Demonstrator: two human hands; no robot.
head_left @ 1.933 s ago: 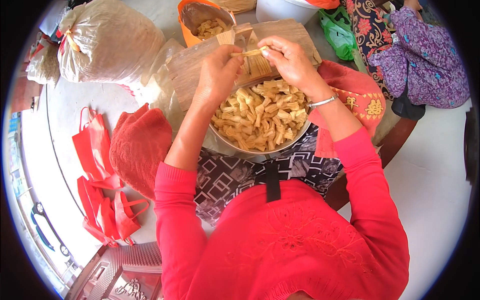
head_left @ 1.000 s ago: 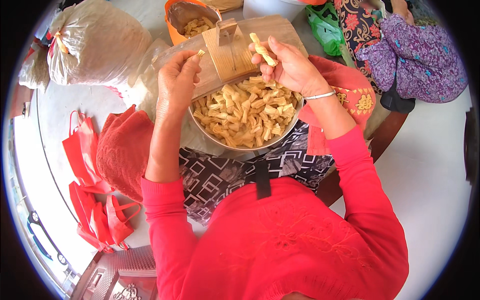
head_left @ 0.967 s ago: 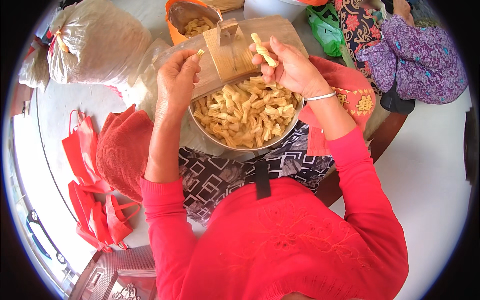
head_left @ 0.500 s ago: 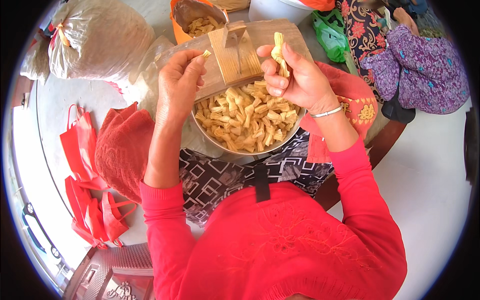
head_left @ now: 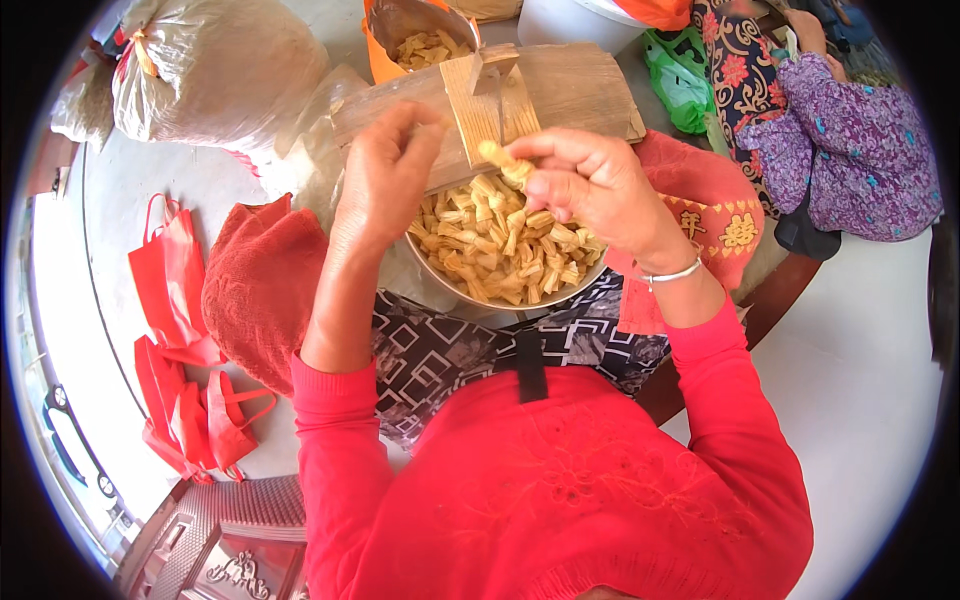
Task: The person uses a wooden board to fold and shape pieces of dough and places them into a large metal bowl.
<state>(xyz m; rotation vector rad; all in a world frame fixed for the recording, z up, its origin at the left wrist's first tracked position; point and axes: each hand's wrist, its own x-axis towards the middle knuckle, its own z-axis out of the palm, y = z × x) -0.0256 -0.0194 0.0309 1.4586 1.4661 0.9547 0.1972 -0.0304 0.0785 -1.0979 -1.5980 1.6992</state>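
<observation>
My right hand pinches a pale yellow knotted strip between thumb and fingers, above a round metal bowl. Similar yellow knotted pieces fill that bowl, which rests at my lap. To the left, my left hand is raised over a wooden board; its fingertips are smeared by motion, and whether they hold anything is unclear. Across the board lies a lighter wooden block with a thin upright metal blade between my two hands.
Behind the board stand an orange bag of yellow pieces and a white bucket. A large tied sack sits far left. Red bags lie on the left floor. A person in purple floral clothing sits at the far right.
My right hand has moved left and down, and its knotted strip has tipped toward the blade. My left hand has shifted slightly right; the small piece in its fingertips is no longer distinct.
</observation>
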